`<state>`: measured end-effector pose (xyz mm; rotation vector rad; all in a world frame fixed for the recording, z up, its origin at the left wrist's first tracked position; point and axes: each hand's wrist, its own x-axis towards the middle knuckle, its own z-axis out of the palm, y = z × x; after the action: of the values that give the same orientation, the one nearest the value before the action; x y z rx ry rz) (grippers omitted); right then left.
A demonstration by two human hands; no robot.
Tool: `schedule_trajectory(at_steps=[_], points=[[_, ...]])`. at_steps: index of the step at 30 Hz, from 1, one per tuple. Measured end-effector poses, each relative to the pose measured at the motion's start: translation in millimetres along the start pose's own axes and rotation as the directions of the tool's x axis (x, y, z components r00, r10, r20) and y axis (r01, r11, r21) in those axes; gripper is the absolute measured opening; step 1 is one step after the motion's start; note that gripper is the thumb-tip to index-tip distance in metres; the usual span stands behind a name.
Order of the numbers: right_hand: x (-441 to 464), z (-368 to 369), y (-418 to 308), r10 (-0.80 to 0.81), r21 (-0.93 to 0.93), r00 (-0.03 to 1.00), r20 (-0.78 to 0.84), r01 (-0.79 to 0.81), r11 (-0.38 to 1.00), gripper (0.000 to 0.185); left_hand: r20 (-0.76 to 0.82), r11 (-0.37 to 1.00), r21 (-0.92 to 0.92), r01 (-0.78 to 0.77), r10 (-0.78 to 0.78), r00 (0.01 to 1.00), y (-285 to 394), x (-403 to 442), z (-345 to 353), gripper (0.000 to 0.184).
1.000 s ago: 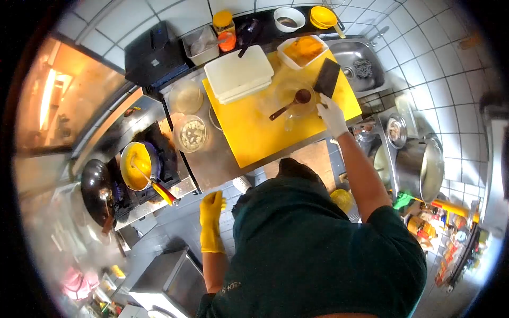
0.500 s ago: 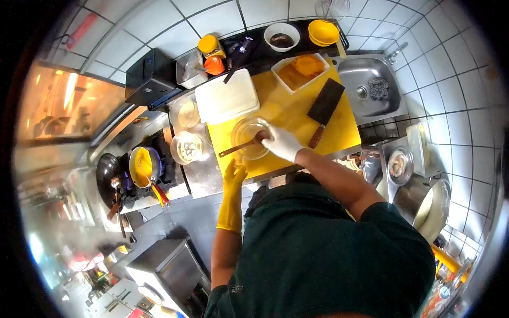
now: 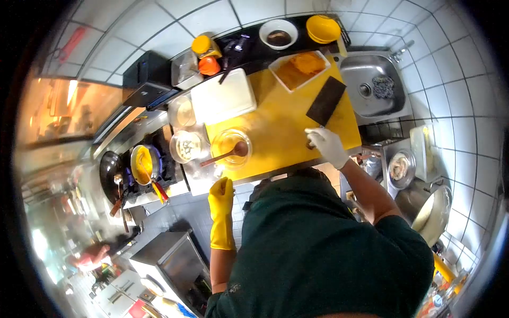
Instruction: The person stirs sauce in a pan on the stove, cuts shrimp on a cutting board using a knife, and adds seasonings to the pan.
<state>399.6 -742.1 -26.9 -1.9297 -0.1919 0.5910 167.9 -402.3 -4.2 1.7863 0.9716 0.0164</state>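
My left hand (image 3: 221, 199), in a long yellow glove, is curled closed just in front of the counter edge, with nothing visible in it. White-gloved, my right hand (image 3: 327, 147) rests over the handle of a cleaver (image 3: 326, 102), its fingers bent around the handle, which they mostly cover. The cleaver's dark blade lies on the yellow cutting board (image 3: 281, 119). Left of it, a clear glass bowl (image 3: 229, 139) stands at the board's left edge with a wooden spoon (image 3: 240, 149) laid across it. A white tray (image 3: 275, 66) of orange food sits at the board's back.
A pan (image 3: 154, 159) of yellow food and a dark wok (image 3: 110, 169) are on the stove at left. Beside the board stand a bowl of white pieces (image 3: 186, 147) and a white lidded container (image 3: 222, 95). The sink (image 3: 371, 100) is at right.
The glass bowl with the spoon now stands further left on the board. My right hand has left the bowl and moved right onto the cleaver's handle. My left hand has drawn back toward my body.
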Motion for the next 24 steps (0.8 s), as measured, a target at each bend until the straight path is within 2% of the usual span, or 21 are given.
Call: schedule_trajectory(at_steps=[1, 2, 4, 6, 8, 10, 11, 13, 14, 15, 16, 17, 18, 19, 20, 22, 24], points=[[-6, -7, 5, 0.011, 0.055, 0.999, -0.053, -0.008, 0.998, 0.033, 0.086, 0.998, -0.06, -0.009, 0.014, 0.996, 8, 3, 13, 0.027], [-11, -13, 9, 0.022, 0.11, 0.994, -0.11, -0.01, 0.994, 0.033, 0.183, 0.999, 0.017, -0.044, 0.04, 0.982, 37, 1, 26, 0.027], [-25, -26, 13, 0.039, 0.183, 0.979, -0.198, -0.003, 0.983, 0.033, 0.346, 0.923, 0.215, -0.319, 0.233, 0.909, 84, 9, 61, 0.032], [-36, -26, 6, 0.061, 0.216, 0.962, -0.267, -0.002, 0.976, 0.032, 0.47, 0.794, 0.278, -0.541, 0.378, 0.797, 97, 26, 108, 0.04], [-56, -25, 15, -0.062, 0.041, 0.931, -0.361, 0.082, 0.996, 0.03, 0.64, 0.632, 0.345, -0.694, 0.382, 0.666, 121, 37, 157, 0.053], [-80, -28, 20, -0.08, -0.073, 0.883, -0.462, 0.052, 0.996, 0.032, 0.705, 0.457, 0.349, -0.818, 0.447, 0.551, 104, 56, 211, 0.067], [-91, -35, 23, 0.044, 0.017, 0.874, -0.485, -0.041, 0.999, 0.031, 0.757, 0.357, 0.417, -0.836, 0.372, 0.537, 115, 53, 232, 0.072], [-116, -58, 50, 0.124, 0.024, 0.796, -0.593, -0.136, 0.99, 0.031, 0.809, 0.116, 0.527, -0.842, 0.233, 0.539, 146, 43, 263, 0.083], [-127, -73, 64, 0.157, 0.032, 0.756, -0.635, -0.177, 0.984, 0.032, 0.82, 0.142, 0.484, -0.863, 0.27, 0.504, 142, 44, 273, 0.086], [-139, -97, 73, 0.32, -0.022, 0.68, -0.66, -0.443, 0.896, 0.031, 0.825, 0.166, 0.444, -0.881, 0.308, 0.474, 133, 47, 282, 0.089], [-154, -112, 84, 0.125, -0.091, 0.57, -0.812, -0.336, 0.938, 0.026, 0.826, 0.191, 0.405, -0.894, 0.343, 0.447, 129, 49, 289, 0.093], [-170, -132, 112, 0.136, -0.108, 0.492, -0.86, -0.434, 0.894, 0.023, 0.841, 0.214, 0.518, -0.828, 0.052, 0.539, 139, 49, 299, 0.095], [-185, -152, 131, 0.215, -0.105, 0.37, -0.904, -0.679, 0.726, 0.024, 0.835, 0.198, 0.505, -0.84, 0.132, 0.534, 131, 50, 304, 0.094], [-202, -172, 149, 0.164, -0.105, 0.339, -0.927, -0.652, 0.751, 0.026, 0.825, 0.182, 0.494, -0.85, 0.211, 0.525, 116, 54, 305, 0.093], [-215, -189, 168, 0.103, -0.162, 0.332, -0.938, -0.679, 0.716, 0.03, 0.808, 0.168, 0.484, -0.859, 0.291, 0.512, 105, 59, 304, 0.092], [-230, -213, 203, 0.067, -0.148, 0.308, -0.949, -0.622, 0.769, 0.034, 0.817, 0.2, 0.451, -0.87, 0.3, 0.493, 96, 68, 293, 0.087], [-228, -234, 229, 0.024, -0.243, 0.382, -0.924, -0.635, 0.734, 0.04, 0.812, 0.218, 0.429, -0.877, 0.332, 0.48, 97, 61, 273, 0.085]])
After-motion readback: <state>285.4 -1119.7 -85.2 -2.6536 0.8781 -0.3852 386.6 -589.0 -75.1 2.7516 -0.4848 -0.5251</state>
